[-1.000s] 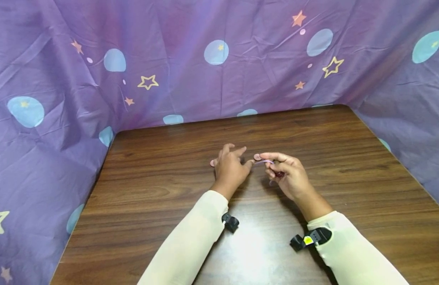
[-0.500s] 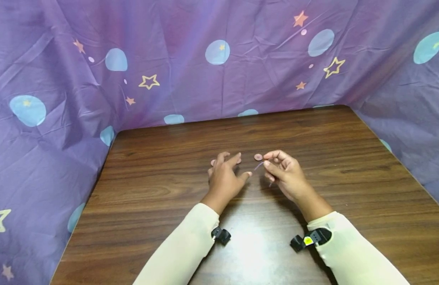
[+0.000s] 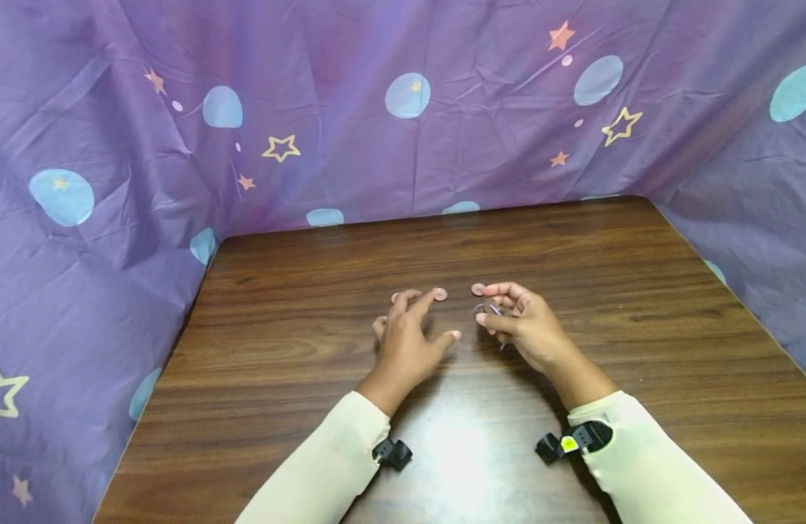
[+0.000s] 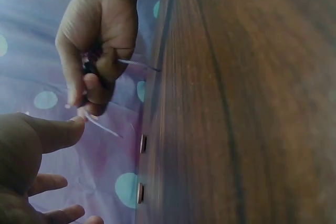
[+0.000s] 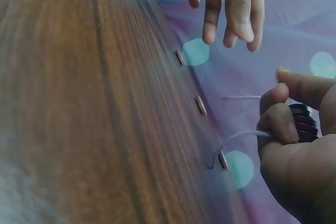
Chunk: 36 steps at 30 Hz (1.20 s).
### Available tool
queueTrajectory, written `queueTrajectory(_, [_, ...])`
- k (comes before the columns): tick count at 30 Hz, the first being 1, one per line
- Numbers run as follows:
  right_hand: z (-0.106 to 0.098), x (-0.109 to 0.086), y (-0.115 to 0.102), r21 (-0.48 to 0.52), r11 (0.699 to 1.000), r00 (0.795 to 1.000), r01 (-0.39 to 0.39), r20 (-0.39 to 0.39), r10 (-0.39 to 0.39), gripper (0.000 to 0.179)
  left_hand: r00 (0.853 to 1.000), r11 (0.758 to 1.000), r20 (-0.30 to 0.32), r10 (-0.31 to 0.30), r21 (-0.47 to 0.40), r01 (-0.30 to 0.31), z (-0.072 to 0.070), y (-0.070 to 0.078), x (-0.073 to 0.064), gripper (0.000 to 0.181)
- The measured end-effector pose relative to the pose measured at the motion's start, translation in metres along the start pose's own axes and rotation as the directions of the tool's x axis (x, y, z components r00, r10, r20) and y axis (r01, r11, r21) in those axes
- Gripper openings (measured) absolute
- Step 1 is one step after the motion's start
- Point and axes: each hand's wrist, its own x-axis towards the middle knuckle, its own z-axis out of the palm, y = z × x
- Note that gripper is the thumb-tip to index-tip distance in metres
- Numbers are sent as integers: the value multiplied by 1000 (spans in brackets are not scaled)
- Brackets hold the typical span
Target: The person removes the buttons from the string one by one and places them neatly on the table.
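My right hand [image 3: 527, 327] grips a short stack of dark buttons [image 5: 304, 121], threaded on a thin pale purple cord [image 5: 236, 136]. Both ends of the cord stick out past the curled fingers. In the head view the face of one held button [image 3: 491, 307] shows by the thumb. My left hand [image 3: 403, 349] is spread over the table to the left, thumb out, holding nothing. Just beyond its index fingertip lies a pink button [image 3: 440, 294]. Another pink button [image 3: 478, 290] lies by the right index fingertip. A third button [image 3: 394, 298] is partly hidden behind the left fingers.
The brown wooden table [image 3: 298, 437] runs back to a purple curtain [image 3: 350, 109] printed with stars and dots, which also closes in both sides. A black wrist camera [image 3: 393, 453] sits on the left sleeve, another camera [image 3: 573, 442] on the right.
My left hand has moved away from the cord, left and towards me, uncovering the middle button. My right hand has turned a little, bringing a held button's face into sight.
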Motion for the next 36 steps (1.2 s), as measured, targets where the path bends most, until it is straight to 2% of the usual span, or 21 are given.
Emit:
queueTrajectory(4, [-1,1,0,-4,1000,1000,-25,-5,25,45,1000,1000,-21,7,-8,-8,-2,-2,-1,69])
queueTrajectory(10, [0,1,1,-8,999,999,-31,-27,31,33,1000,1000,-7,-4,8,4,-4,-4,-2,75])
queueTrajectory(16, [1,2,4,-45,998,999,42,-5,-42,27,1000,1000,-6,11,-1,-11,-4,-5,-3,72])
queueTrajectory(18, [1,1,4,-55,996,997,77,14,-77,27,999,999,-21,28,-32,-29,-3,-6,-4,69])
queueTrajectory(21, [1,1,5,-81,991,994,110,32,-107,28,994,990,-67,81,-110,-88,-2,-9,-5,64])
queueTrajectory(24, [1,0,4,-144,984,995,100,16,-99,32,983,966,-116,143,-201,-164,-1,-13,-6,60])
queueTrajectory(26, [2,0,4,-191,978,997,79,8,-79,36,980,947,-125,158,-262,-186,-1,-15,-7,59])
queueTrajectory(30, [3,-2,1,-259,965,999,31,16,-28,41,987,921,-96,125,-358,-152,-2,-18,-10,57])
queueTrajectory(36, [5,-5,-1,-272,962,998,-7,57,23,46,994,899,-55,92,-425,-107,-3,-24,-15,52])
